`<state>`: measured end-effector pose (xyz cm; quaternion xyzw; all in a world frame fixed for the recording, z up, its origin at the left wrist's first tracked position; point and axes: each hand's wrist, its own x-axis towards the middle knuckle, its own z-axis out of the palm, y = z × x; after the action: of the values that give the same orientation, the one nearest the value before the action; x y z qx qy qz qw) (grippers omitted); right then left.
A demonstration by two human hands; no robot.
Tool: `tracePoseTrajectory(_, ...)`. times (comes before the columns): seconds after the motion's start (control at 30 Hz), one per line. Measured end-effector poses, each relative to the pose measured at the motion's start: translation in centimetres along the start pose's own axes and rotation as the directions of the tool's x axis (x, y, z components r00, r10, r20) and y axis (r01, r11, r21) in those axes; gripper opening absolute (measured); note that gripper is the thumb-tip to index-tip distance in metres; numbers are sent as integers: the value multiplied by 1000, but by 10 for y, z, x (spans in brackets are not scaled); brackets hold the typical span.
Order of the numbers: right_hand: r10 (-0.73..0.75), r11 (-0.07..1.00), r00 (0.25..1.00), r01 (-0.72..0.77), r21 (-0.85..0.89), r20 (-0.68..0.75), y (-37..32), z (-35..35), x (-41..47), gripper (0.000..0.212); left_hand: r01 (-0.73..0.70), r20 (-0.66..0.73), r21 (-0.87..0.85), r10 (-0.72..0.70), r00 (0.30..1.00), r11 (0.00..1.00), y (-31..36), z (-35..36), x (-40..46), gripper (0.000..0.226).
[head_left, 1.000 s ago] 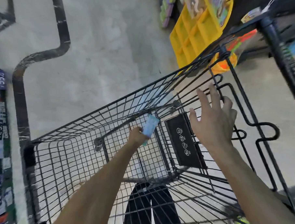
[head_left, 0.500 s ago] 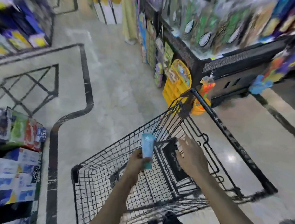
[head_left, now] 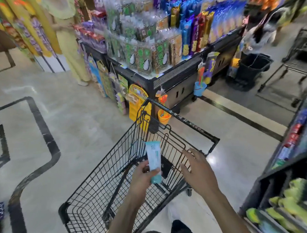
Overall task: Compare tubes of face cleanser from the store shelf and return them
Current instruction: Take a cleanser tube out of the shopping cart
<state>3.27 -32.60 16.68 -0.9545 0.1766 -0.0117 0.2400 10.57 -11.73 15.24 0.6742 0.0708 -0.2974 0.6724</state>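
Between your left thumb and curled fingers (head_left: 155, 172) sits the tube of face cleanser (head_left: 153, 158), pale blue-green, standing nearly upright with its crimped end above your fingertips and its darker cap end poking out below them. Your left hand (head_left: 143, 177) grips it low down, which leaves most of the printed face bare above your fingers, probably so you can read it. It hangs over the basket of the shopping cart (head_left: 101, 175), not touching the wire.

Just to the right of those fingers, your right hand (head_left: 198, 169) is spread, fingers straight and apart, holding nothing; its fingertips reach toward the cart's rear frame and the folded child seat with its black panel (head_left: 165, 167) (whether they touch the wire is hard to tell). That looks like a hand steadying or steering the cart while the other keeps the tube.

Beyond your fingertips, past the cart handle (head_left: 184, 120), stands a dark display island (head_left: 168, 81) stacked with snack packets, with toys hung on its side. Another shopper in pale yellow (head_left: 68, 33) stands far left of it. To the right of your right hand runs a dark store shelf (head_left: 287, 175) with blurred goods; I would judge the tube must go back to a shelf like that, but which one is not clear
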Motion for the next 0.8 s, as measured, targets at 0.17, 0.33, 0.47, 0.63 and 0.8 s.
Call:
tracePoseTrajectory(0.17,177,984,980,-174,34,-93,32,-10,-89,54,12,139,32,-17,990,999,-14,35,-37,47)
tracePoseTrajectory(0.33,360,933,914,-353,70,-188,69,-26,-175,52,-9,316,89,-20,949,996,-29,91,-80,42)
tracePoseTrajectory(0.47,463,886,839,-448,120,-286,100,-41,-243,52,-56,454,161,-24,891,985,-50,142,-113,51)
tracePoseTrajectory(0.63,562,827,748,-518,219,-352,141,-61,-336,57,-69,573,201,-60,817,977,-83,216,-175,40)
tracePoseTrajectory(0.8,659,745,635,-626,233,-403,180,-80,-439,49,-85,651,275,-120,750,958,-133,280,-245,44)
